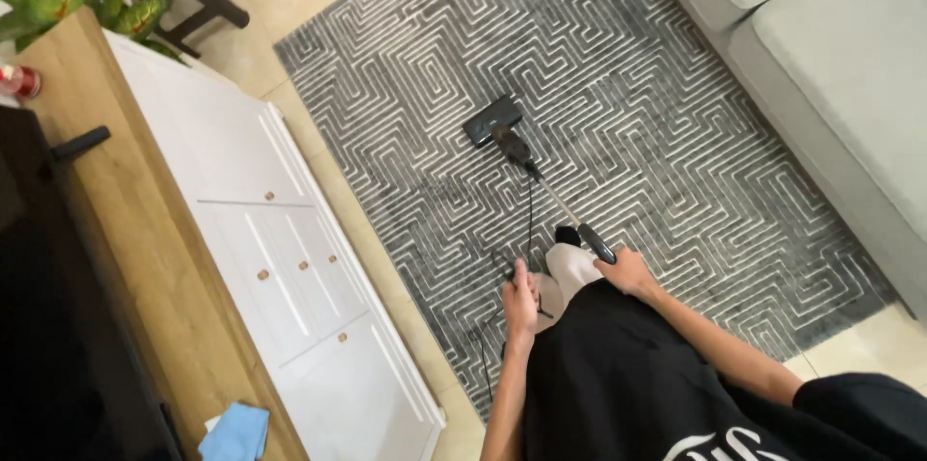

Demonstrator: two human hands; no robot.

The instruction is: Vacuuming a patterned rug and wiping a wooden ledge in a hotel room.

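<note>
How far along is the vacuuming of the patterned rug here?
Done: cannot tell; the grey maze-patterned rug looks alike all over. In hand: the right hand grips the slim black stick vacuum, its head mid-rug; the left hand holds its thin black cord. Left: not judgeable.

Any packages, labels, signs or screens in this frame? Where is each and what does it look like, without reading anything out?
Screen: flat, black, unlit panel at the left edge, on the wooden cabinet top.
Printed shirt: pale lettering on the person's black top, bottom edge.
Red can-like thing: far left on the cabinet, too small to tell more.
No signs.
</note>
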